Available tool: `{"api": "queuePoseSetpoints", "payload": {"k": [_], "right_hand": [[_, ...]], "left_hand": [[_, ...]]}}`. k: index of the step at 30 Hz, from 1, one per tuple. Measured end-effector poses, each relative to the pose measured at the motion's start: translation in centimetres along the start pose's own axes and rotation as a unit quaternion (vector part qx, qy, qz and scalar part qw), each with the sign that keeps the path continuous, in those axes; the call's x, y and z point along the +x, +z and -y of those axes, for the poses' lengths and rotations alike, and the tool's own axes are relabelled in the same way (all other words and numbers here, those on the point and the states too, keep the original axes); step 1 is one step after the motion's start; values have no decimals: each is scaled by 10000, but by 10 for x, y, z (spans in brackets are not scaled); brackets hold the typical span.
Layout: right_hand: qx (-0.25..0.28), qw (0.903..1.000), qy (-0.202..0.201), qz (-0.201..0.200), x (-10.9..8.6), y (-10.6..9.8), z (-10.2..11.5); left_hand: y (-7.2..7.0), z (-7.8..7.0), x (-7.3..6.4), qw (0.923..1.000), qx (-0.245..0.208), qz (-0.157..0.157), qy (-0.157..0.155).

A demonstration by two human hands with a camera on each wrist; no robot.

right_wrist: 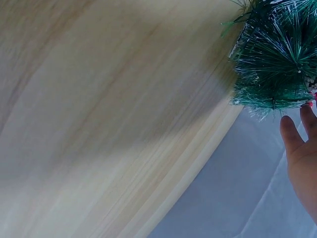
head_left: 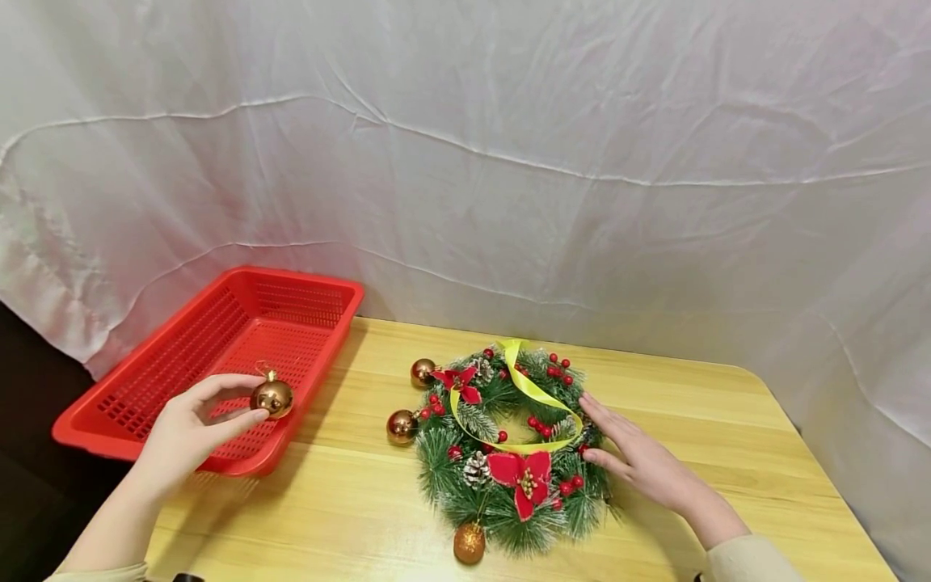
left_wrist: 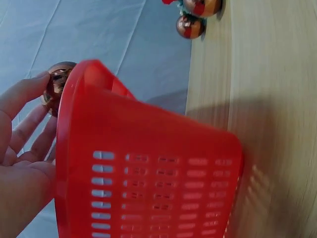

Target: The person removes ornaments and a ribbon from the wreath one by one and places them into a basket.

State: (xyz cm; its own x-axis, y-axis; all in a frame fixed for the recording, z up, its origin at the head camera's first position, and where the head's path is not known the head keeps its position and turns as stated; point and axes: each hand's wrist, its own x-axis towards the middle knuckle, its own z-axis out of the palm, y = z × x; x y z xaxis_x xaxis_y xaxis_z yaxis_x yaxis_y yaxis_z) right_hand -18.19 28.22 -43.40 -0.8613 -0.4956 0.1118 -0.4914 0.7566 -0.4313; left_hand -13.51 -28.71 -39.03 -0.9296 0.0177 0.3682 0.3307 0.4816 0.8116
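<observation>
Ball (head_left: 272, 401) sits by the basket's (head_left: 269, 343) near right rim, pinched in the left hand (head_left: 178, 432); I see the wreath (head_left: 465, 493) to its right, nearer the right hand (head_left: 643, 465), which is straight-fingered at its edge, gripping nothing.

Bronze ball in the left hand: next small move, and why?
Probably move the bronze ball across to the wreath. The left hand pinches it with its cap uncovered, similar balls sit at the wreath's edge, and the right hand is at the wreath's opposite side, perhaps to steady it.
</observation>
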Motion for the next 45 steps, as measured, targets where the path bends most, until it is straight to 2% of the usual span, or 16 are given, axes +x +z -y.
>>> {"api": "queuePoseSetpoints", "payload": {"k": [4, 7, 12, 19, 24, 29, 34, 38, 45], "right_hand": [[-23, 10000, 0, -4, 0, 0, 0], [-27, 10000, -3, -4, 0, 0, 0], [-39, 10000, 13, 7, -1, 0, 0], [-77, 10000, 47, 2, -2, -1, 0], [-91, 9999, 53, 13, -2, -1, 1], [-75, 10000, 60, 25, -1, -1, 1], [-58, 10000, 71, 27, -1, -1, 3], [-49, 9999, 78, 43, -1, -1, 3], [-18, 9999, 76, 97, -1, -1, 3]], "left_hand": [[-5, 3, -1, 9989, 402, -68, -251], [-8, 5, -1, 9978, 572, 29, -323], [-10, 8, -1, 9975, 580, 240, -318], [-11, 13, -1, 9971, 587, 281, -386], [-12, 12, 0, 9967, 679, 172, -407], [-18, 10, 0, 9950, 904, -93, -408], [-25, 15, 0, 9926, 1134, -208, -374], [-29, 17, -2, 9928, 1099, -201, -435], [-31, 13, -4, 9944, 878, -200, -550]]}}
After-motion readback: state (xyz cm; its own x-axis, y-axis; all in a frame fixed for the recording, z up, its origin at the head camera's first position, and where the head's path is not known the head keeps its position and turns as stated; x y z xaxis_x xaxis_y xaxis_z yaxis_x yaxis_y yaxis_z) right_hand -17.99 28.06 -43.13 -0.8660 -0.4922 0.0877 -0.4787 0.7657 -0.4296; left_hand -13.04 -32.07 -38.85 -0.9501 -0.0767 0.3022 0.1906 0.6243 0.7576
